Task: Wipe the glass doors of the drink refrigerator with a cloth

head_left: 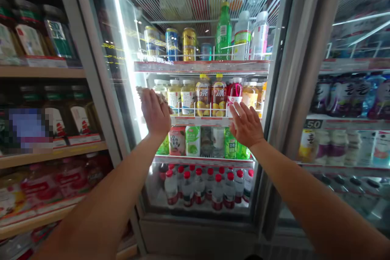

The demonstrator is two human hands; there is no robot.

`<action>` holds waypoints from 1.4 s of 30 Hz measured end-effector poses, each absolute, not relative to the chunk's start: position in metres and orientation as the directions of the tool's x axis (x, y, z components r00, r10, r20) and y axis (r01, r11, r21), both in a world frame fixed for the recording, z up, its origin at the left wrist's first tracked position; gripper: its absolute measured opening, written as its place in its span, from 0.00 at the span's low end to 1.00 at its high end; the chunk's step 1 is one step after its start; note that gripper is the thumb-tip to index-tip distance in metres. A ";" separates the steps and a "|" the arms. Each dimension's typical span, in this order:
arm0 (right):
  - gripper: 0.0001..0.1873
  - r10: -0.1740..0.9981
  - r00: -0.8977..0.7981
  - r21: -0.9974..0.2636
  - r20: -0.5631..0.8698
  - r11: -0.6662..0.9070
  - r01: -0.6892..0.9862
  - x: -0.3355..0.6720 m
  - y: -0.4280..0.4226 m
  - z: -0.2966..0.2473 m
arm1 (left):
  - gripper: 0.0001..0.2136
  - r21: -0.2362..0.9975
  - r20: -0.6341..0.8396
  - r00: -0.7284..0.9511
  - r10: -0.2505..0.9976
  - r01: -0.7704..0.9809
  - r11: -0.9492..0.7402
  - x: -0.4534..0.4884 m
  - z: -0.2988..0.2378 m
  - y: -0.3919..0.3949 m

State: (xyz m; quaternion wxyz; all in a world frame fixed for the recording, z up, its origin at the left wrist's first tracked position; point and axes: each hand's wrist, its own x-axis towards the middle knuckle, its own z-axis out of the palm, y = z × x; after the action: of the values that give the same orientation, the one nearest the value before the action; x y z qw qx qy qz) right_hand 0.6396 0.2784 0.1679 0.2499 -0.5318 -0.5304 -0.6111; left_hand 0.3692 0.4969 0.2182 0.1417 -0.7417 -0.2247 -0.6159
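Both hands up at glass fridge door (198,231); right hand (246,125) spread flat, left hand (155,113) nearer door's left edge, beige item (145,95) at its fingers, grip unclear.

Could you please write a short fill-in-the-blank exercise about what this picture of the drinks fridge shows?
1. The left hand and the right hand are both raised, open, at the glass door, and the ____ hand is the higher in view.
2. The bottles on the lowest shelf have ____ caps.
3. On the shelf above the hands, a gold can stands just right of a ____ can.

Missing words: left; red; blue.
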 end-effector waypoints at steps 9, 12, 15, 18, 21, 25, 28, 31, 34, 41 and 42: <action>0.40 0.240 -0.342 0.408 0.909 -0.337 0.849 0.636 0.276 0.171 | 0.32 -0.515 0.785 0.554 -0.277 0.337 -0.788 0.446 0.160 0.412; 0.39 0.239 -0.330 0.394 0.913 -0.307 0.867 0.636 0.276 0.171 | 0.30 -0.687 0.603 0.699 -0.384 0.210 -0.696 0.447 0.130 0.399; 0.39 0.228 -0.325 0.383 0.918 -0.296 0.875 0.635 0.276 0.171 | 0.28 -0.743 0.508 0.754 -0.417 0.138 -0.655 0.433 0.117 0.407; 0.40 0.224 -0.331 0.388 0.916 -0.297 0.872 0.635 0.277 0.171 | 0.27 -0.731 0.535 0.747 -0.395 0.176 -0.659 0.408 0.121 0.429; 0.40 0.226 -0.334 0.391 0.915 -0.300 0.870 0.636 0.277 0.171 | 0.30 -0.656 0.661 0.680 -0.317 0.318 -0.685 0.377 0.128 0.459; 0.39 0.215 -0.348 0.402 0.913 -0.314 0.860 0.636 0.277 0.172 | 0.38 -0.448 0.847 0.507 -0.161 0.516 -0.730 0.335 0.125 0.496; 0.39 0.236 -0.327 0.388 0.915 -0.296 0.873 0.637 0.277 0.171 | 0.39 -0.232 0.945 0.326 -0.017 0.636 -0.736 0.319 0.119 0.507; 0.39 0.243 -0.320 0.383 0.916 -0.289 0.877 0.637 0.277 0.171 | 0.39 -0.191 0.961 0.274 -0.015 0.629 -0.753 0.332 0.119 0.497; 0.39 0.241 -0.326 0.390 0.914 -0.300 0.870 0.637 0.277 0.170 | 0.38 -0.322 0.915 0.386 -0.117 0.526 -0.787 0.372 0.118 0.467; 0.40 0.256 -0.316 0.386 0.913 -0.298 0.873 0.637 0.276 0.171 | 0.26 -0.665 0.653 0.656 -0.378 0.258 -0.701 0.463 0.086 0.388; 0.40 0.256 -0.319 0.389 0.912 -0.300 0.871 0.637 0.276 0.171 | 0.26 -0.685 0.628 0.671 -0.393 0.238 -0.688 0.466 0.084 0.384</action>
State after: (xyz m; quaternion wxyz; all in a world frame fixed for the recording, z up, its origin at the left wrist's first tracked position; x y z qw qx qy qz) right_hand 0.6369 0.2762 0.1712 0.2517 -0.5263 -0.5353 -0.6109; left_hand 0.4661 0.3844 0.0837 0.3919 -0.8259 0.0471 -0.4027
